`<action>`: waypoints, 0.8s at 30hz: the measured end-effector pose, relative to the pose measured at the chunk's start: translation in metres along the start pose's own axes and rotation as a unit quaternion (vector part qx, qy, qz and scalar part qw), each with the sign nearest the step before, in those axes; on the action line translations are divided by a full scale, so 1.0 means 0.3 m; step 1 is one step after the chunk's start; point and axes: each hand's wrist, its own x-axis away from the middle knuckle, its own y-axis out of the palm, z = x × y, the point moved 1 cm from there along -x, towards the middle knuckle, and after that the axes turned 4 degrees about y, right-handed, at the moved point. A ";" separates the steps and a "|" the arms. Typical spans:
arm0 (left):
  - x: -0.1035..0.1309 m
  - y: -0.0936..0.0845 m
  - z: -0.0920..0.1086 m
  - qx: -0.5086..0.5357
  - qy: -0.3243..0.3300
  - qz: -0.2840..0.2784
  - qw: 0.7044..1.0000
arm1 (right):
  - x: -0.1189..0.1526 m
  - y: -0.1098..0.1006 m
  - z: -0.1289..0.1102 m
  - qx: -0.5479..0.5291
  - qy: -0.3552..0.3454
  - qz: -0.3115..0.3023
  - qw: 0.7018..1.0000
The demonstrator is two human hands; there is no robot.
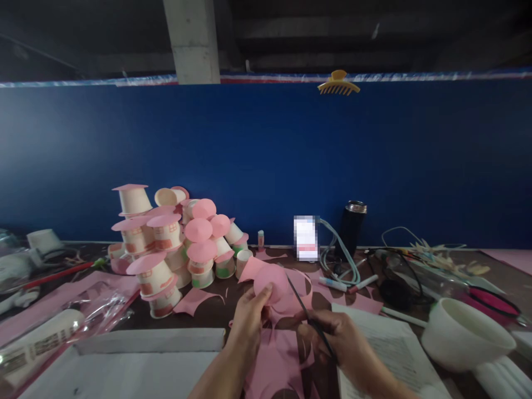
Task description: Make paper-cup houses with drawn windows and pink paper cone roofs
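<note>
My left hand (pixel 252 311) pinches a round pink paper disc (pixel 272 281), thumb on its front face. In my right hand (pixel 332 331) is a slim dark tool that looks like scissors (pixel 297 292), seen edge-on. Its narrow blade points up and left, beside the disc's right edge; whether it touches the paper I cannot tell. The fingers hide part of the handle. Pink paper with curved cut-outs (pixel 274 360) lies below both hands, and a curling pink strip (pixel 307 282) stands behind the blade.
Paper cups topped with pink discs (pixel 155 233) are stacked at the left. A phone (pixel 305 238), a black flask (pixel 353 230) and markers (pixel 332 284) stand or lie behind my hands. At right are a white cup (pixel 465 335) and a printed sheet (pixel 386 349); a white box (pixel 137 360) is front left.
</note>
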 end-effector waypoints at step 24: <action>0.056 0.027 0.036 -0.103 0.042 -0.014 0.994 | 0.001 -0.004 -0.041 -0.018 -0.015 0.004 1.000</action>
